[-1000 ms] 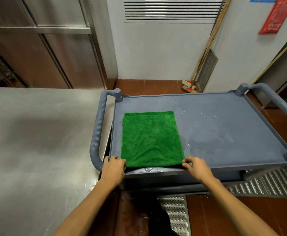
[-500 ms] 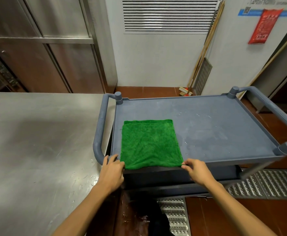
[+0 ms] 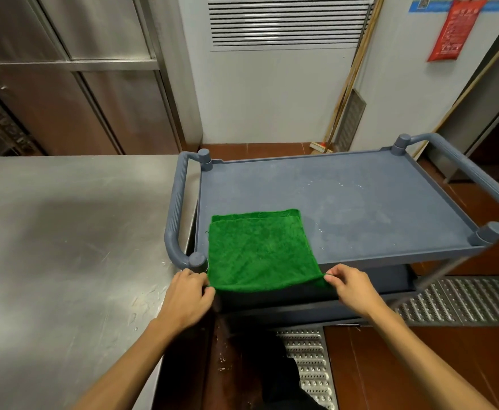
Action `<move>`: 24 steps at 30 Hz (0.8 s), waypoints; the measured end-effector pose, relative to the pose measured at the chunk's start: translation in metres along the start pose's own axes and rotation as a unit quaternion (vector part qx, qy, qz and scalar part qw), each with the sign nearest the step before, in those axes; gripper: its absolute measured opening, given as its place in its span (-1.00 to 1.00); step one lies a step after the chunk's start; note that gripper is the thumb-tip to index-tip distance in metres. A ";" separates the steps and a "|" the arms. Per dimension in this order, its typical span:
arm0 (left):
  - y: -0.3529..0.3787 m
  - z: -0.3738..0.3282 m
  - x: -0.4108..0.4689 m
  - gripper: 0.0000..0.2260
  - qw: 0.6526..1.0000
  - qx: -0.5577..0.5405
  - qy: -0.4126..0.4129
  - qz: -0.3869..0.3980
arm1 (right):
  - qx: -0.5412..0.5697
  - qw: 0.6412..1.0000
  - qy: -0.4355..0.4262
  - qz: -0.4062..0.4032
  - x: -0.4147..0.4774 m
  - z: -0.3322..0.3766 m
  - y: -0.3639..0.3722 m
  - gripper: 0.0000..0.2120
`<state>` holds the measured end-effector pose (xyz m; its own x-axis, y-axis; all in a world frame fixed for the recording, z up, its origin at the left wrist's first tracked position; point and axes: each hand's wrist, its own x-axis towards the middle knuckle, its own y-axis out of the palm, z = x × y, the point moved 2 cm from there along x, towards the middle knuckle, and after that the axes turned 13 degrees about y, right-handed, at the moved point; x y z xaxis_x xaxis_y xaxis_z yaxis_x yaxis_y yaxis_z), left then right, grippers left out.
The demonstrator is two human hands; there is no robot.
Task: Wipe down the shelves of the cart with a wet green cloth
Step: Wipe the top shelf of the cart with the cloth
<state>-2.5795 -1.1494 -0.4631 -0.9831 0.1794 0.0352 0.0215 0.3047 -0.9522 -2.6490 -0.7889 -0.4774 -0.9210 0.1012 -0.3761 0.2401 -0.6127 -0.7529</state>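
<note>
At the near-left corner of the top shelf [image 3: 360,208], left hand [image 3: 187,297] and right hand [image 3: 353,291] each pinch a corner of the green cloth [image 3: 260,250]; this shelf looks part-wiped, lower shelf [image 3: 390,281] likely pending.

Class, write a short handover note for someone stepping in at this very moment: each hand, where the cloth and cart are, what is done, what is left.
Left hand: pinches the near left corner of the green cloth.
Right hand: pinches its near right corner.
Cloth: folded, lying on the left part of the cart's top shelf, near edge drawn over the front rim.
Done: top shelf shows wet marks and droplets right of the cloth.
Left: probably more passes on top, then the lower shelf; whether that was wiped cannot be told.
</note>
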 end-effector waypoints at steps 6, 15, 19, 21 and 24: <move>-0.007 0.002 0.003 -0.77 0.999 -0.042 -0.031 0.014 | -0.024 0.999 0.016 0.038 -0.006 -0.002 -0.001 -0.90; -0.037 0.021 0.063 -0.83 0.991 -0.057 -0.050 -0.109 | 0.062 0.998 -0.012 0.012 0.029 0.038 -0.031 -0.90; -0.040 0.030 0.098 -0.86 0.990 -0.045 -0.067 -0.116 | 0.113 0.993 -0.021 0.001 0.064 0.064 -0.041 -0.91; -0.039 0.036 0.118 -0.85 0.991 -0.039 -0.061 -0.116 | 0.137 0.990 -0.019 -0.003 0.090 0.078 -0.041 -0.93; -0.038 0.047 0.144 -0.85 0.990 -0.028 -0.067 -0.120 | 0.152 0.988 -0.019 -0.003 0.131 0.095 -0.038 -0.91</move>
<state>-2.7307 -1.1788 -0.4364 -0.9763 -0.0286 0.2145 -0.2093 0.3758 -0.9027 -2.8079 -0.8267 -0.4462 -0.9347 0.0792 -0.3464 0.1367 -0.8196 -0.5563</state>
